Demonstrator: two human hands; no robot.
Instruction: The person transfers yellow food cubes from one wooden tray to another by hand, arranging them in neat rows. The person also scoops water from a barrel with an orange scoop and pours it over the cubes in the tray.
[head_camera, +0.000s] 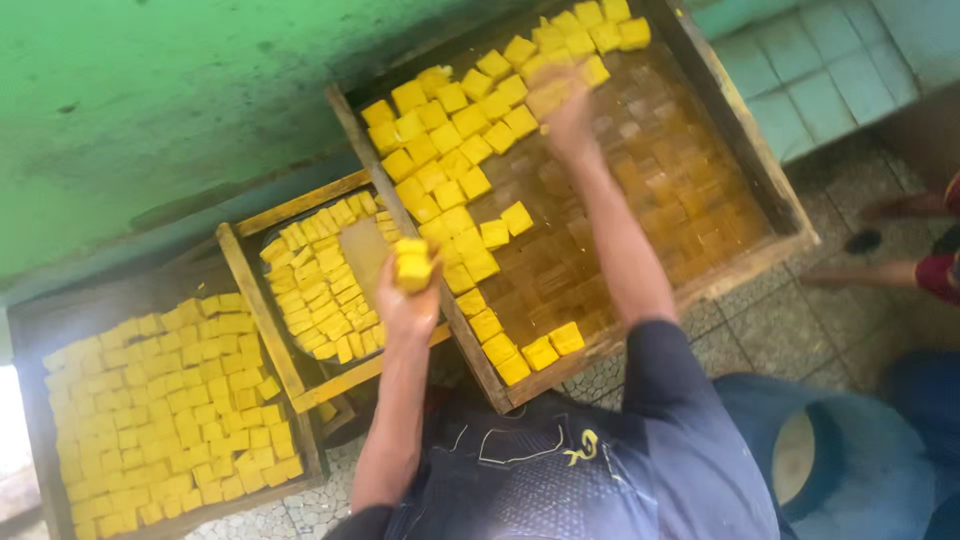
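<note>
The left hand (405, 300) is raised and clenched around a small stack of yellow blocks (412, 265), held between the middle tray (262, 300) and the big tray (745, 130). The right hand (567, 112), arm stretched toward 12 o'clock, reaches into the blocks in the big tray (450, 130); it is blurred, so its grip cannot be told.

just the one head cam on us, looking steeply down from above our shoulders, fairly close in, facing the green wall (150, 90), wooden trays (745, 130) ahead, tiled floor (760, 330) below, no second view
</note>
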